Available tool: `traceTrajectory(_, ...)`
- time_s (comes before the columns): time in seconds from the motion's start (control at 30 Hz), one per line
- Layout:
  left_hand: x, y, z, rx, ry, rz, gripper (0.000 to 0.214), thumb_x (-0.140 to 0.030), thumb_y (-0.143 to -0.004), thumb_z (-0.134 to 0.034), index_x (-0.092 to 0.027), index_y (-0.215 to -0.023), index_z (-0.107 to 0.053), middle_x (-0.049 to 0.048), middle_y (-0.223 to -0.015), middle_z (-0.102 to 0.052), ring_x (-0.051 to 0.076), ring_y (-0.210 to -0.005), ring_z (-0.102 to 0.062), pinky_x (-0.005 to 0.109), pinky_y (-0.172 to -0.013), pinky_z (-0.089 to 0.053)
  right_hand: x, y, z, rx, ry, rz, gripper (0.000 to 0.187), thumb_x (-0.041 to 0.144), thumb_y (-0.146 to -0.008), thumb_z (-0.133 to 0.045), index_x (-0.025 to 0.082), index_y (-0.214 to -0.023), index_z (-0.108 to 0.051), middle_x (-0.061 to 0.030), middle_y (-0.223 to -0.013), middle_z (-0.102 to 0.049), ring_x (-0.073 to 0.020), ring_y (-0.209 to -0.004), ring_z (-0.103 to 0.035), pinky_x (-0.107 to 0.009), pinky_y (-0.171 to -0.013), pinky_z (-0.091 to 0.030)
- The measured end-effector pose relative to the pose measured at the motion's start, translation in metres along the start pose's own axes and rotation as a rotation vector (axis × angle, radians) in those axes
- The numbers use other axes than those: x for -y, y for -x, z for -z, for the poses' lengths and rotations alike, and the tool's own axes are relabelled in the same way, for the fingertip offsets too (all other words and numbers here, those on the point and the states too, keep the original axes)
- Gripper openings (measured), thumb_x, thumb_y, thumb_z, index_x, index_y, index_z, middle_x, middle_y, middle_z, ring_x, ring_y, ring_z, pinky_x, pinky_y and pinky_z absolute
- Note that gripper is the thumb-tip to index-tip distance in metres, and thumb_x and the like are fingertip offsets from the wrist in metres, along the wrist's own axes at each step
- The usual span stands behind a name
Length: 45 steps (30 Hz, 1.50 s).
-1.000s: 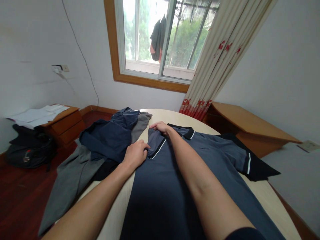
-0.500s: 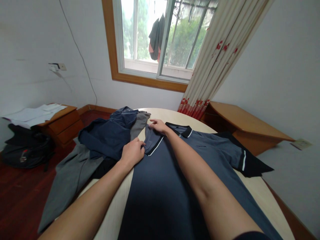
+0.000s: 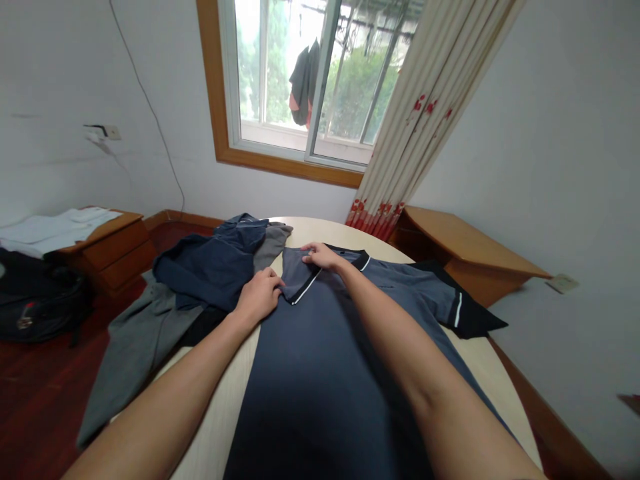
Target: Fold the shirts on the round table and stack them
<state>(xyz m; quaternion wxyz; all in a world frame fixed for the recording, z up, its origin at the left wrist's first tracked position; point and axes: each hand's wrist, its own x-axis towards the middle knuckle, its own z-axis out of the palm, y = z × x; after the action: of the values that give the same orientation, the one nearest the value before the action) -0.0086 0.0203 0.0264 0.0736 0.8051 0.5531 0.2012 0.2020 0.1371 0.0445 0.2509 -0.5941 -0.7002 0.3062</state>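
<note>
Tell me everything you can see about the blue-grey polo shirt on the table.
The polo shirt looks like slate-blue knit, with a black collar and black cuffs edged in white. It lies flat on the round table, collar toward the window. One sleeve is folded inward; the left hand pinches its cuff and the right hand holds it near the collar.

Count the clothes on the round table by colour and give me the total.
blue-grey polo shirt: 1
navy shirt: 1
grey garment: 1
Total: 3
The black bits showing under these may or may not be separate garments, so they are not counted.
</note>
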Motion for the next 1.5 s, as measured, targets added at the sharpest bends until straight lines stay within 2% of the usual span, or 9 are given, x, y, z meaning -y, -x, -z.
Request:
traceTrajectory(0.17,0.005,-0.002,-0.005,0.009,0.054,-0.023,0.040,-0.003,-0.080,-0.047,-0.020,-0.098,-0.078,0.0063,-0.107,-0.068,0.020,-0.100,-0.066,0.026,-0.092,-0.051,0.004,0.009,0.001,-0.007,0.407,-0.011,0.059,0.008,-0.074,-0.071,0.015,-0.131,-0.062,-0.0129,-0.109,-0.072,-0.0258,-0.092,-0.069,-0.033,-0.082,-0.052)
traceTrajectory(0.27,0.001,-0.002,-0.003,0.043,0.008,0.008,0.038,-0.004,-0.080,-0.048,-0.018,-0.098,-0.078,0.0078,-0.108,-0.067,0.021,-0.099,-0.067,0.026,-0.094,-0.050,0.013,0.013,-0.010,-0.035,0.632,0.140,0.049,0.016,-0.079,-0.068,0.020,-0.128,-0.066,-0.0150,-0.133,-0.062,-0.0325,-0.116,-0.062,-0.037,-0.098,-0.047)
traceTrajectory(0.4,-0.008,-0.001,0.004,0.058,-0.062,0.042,0.034,-0.010,-0.082,-0.050,-0.016,-0.099,-0.078,0.0102,-0.109,-0.068,0.024,-0.101,-0.065,0.031,-0.093,-0.051,0.020,0.008,-0.041,0.028,0.629,0.367,0.045,0.029,-0.096,-0.049,0.020,-0.139,-0.058,-0.0115,-0.149,-0.051,-0.0285,-0.135,-0.048,-0.039,-0.114,-0.035)
traceTrajectory(0.6,-0.013,0.003,-0.009,0.053,-0.085,-0.127,0.045,-0.022,-0.094,-0.043,-0.016,-0.136,-0.059,0.0133,-0.151,-0.049,0.027,-0.139,-0.043,0.042,-0.114,-0.036,0.006,-0.012,-0.070,0.100,0.572,0.257,0.058,0.043,-0.103,-0.033,0.021,-0.156,-0.032,-0.0076,-0.166,-0.021,-0.0259,-0.153,-0.016,-0.051,-0.122,-0.014)
traceTrajectory(0.73,-0.011,0.004,-0.024,0.203,-0.138,-0.105,0.055,-0.032,-0.100,-0.035,-0.011,-0.151,-0.040,0.0152,-0.164,-0.025,0.027,-0.152,-0.021,0.050,-0.120,-0.023,0.000,-0.022,-0.066,0.075,0.545,0.249,0.061,0.047,-0.103,-0.032,0.020,-0.158,-0.029,-0.0078,-0.166,-0.020,-0.0250,-0.154,-0.016,-0.051,-0.123,-0.010)
traceTrajectory(0.97,-0.013,0.005,-0.028,0.239,-0.168,-0.055,0.060,-0.039,-0.100,-0.035,-0.014,-0.155,-0.036,0.0145,-0.164,-0.021,0.029,-0.153,-0.017,0.055,-0.121,-0.017,0.003,-0.039,-0.062,0.033,0.567,0.181,0.069,0.055,-0.101,-0.032,0.016,-0.158,-0.026,-0.0120,-0.165,-0.022,-0.0278,-0.153,-0.019,-0.051,-0.122,-0.010)
traceTrajectory(1.13,-0.015,0.005,-0.027,0.247,-0.217,-0.043,0.059,-0.039,-0.101,-0.032,-0.013,-0.154,-0.036,0.0152,-0.164,-0.022,0.028,-0.153,-0.018,0.056,-0.121,-0.017,0.015,-0.019,-0.062,-0.072,0.605,0.166,0.062,0.049,-0.103,-0.031,0.014,-0.154,-0.035,-0.0155,-0.162,-0.030,-0.0292,-0.151,-0.021,-0.054,-0.121,-0.007)
traceTrajectory(1.33,-0.020,0.006,-0.020,0.231,-0.266,-0.011,0.057,-0.039,-0.102,-0.029,-0.011,-0.151,-0.042,0.0184,-0.160,-0.031,0.030,-0.150,-0.026,0.057,-0.120,-0.016,-0.013,0.052,-0.003,-0.249,0.551,0.137,0.049,0.043,-0.102,-0.038,0.017,-0.141,-0.054,-0.0135,-0.158,-0.038,-0.0277,-0.148,-0.029,-0.051,-0.121,-0.015)
traceTrajectory(1.5,-0.023,0.008,-0.018,0.146,-0.192,-0.170,0.056,-0.038,-0.103,-0.027,-0.013,-0.150,-0.044,0.0133,-0.162,-0.031,0.028,-0.152,-0.023,0.053,-0.121,-0.017,-0.086,0.111,0.105,-0.494,0.654,-0.317,0.042,0.033,-0.099,-0.040,0.015,-0.123,-0.069,-0.0190,-0.132,-0.062,-0.0288,-0.125,-0.056,-0.042,-0.107,-0.039)
